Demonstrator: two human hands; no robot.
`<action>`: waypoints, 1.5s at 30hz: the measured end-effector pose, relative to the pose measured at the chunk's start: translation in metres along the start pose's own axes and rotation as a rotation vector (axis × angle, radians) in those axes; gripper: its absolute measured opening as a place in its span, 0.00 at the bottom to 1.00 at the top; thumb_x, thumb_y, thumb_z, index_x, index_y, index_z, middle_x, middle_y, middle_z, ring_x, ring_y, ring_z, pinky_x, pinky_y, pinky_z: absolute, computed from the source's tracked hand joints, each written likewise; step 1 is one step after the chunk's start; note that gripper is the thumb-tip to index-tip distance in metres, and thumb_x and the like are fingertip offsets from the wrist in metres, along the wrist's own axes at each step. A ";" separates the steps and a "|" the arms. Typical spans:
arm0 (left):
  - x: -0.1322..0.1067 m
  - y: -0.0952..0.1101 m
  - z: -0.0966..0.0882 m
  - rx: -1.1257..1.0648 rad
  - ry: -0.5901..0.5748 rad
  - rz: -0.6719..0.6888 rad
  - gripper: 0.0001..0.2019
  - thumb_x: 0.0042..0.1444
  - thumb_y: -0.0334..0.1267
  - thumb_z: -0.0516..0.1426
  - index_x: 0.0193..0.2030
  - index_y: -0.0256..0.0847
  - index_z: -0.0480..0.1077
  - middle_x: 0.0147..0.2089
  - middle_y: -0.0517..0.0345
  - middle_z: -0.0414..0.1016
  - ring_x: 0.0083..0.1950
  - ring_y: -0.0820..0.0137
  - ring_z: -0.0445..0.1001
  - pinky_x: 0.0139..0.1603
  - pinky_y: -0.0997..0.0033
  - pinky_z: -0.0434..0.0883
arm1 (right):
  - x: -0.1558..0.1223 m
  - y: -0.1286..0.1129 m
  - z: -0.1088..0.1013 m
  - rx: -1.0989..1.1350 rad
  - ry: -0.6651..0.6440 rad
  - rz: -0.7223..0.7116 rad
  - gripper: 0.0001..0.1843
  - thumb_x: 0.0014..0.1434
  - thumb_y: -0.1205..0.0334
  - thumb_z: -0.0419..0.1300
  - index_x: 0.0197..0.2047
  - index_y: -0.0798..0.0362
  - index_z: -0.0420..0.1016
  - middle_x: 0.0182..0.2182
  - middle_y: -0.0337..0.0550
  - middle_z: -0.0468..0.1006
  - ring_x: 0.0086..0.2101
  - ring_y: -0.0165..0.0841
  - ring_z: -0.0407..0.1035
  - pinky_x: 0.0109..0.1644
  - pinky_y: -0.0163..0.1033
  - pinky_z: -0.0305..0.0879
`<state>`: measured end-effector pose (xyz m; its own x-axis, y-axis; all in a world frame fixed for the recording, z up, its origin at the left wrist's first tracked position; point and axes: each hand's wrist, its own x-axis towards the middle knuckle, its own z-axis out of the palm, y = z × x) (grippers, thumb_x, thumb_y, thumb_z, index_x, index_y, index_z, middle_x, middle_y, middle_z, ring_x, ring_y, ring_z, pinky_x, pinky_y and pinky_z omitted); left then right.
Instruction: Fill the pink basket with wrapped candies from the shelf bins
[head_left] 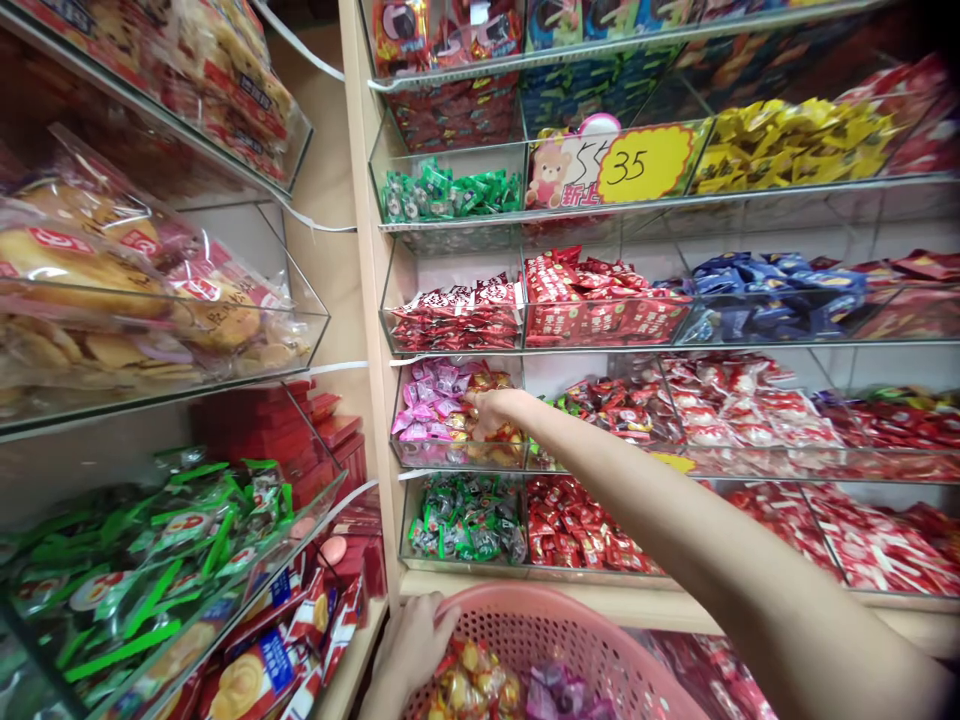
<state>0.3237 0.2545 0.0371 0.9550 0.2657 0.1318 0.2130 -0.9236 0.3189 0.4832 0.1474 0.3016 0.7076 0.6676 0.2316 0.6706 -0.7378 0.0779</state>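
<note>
My left hand [416, 640] grips the rim of a pink perforated plastic basket [555, 605] at the bottom of the view. Inside the basket lie gold-and-red wrapped candies [472, 680] and purple wrapped candies [562, 692]. My right arm stretches across to a clear shelf bin [457, 458]. There, my right hand [493, 408] is down among gold-wrapped candies [504, 440], with pink-wrapped candies [431, 400] to its left. Its fingers look curled, their tips partly hidden; I cannot make out what is in them.
Below the bin are green-wrapped [465, 520] and red-wrapped candies [570, 520]. Above are red-and-white packets [457, 315] and a yellow price tag [641, 165]. Shelves at left hold bagged bread [75, 265] and green packets [150, 550]. A wooden post [367, 250] divides the two shelf units.
</note>
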 end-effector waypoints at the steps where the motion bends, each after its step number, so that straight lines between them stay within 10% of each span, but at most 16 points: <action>1: 0.000 0.000 0.000 -0.003 -0.004 0.001 0.20 0.61 0.49 0.44 0.34 0.43 0.72 0.37 0.52 0.79 0.41 0.64 0.76 0.36 0.71 0.62 | 0.001 0.002 -0.001 0.000 -0.022 0.004 0.46 0.38 0.58 0.70 0.61 0.53 0.60 0.49 0.53 0.75 0.45 0.42 0.72 0.45 0.40 0.68; 17: 0.001 0.001 -0.001 0.006 -0.009 0.001 0.19 0.61 0.49 0.43 0.34 0.43 0.71 0.37 0.52 0.78 0.40 0.64 0.76 0.33 0.71 0.61 | -0.030 0.000 0.017 0.066 -0.006 0.078 0.36 0.57 0.53 0.58 0.66 0.46 0.49 0.59 0.58 0.60 0.57 0.48 0.58 0.52 0.48 0.62; 45: 0.007 -0.003 0.005 -0.018 -0.024 0.031 0.19 0.61 0.48 0.43 0.35 0.42 0.71 0.36 0.52 0.78 0.42 0.62 0.75 0.35 0.71 0.61 | -0.033 -0.021 0.022 0.199 0.109 0.290 0.21 0.65 0.65 0.42 0.59 0.47 0.63 0.57 0.55 0.64 0.55 0.50 0.59 0.46 0.53 0.62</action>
<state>0.3304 0.2574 0.0321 0.9658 0.2304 0.1192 0.1800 -0.9260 0.3318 0.4507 0.1434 0.2711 0.8542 0.4107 0.3188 0.4830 -0.8538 -0.1942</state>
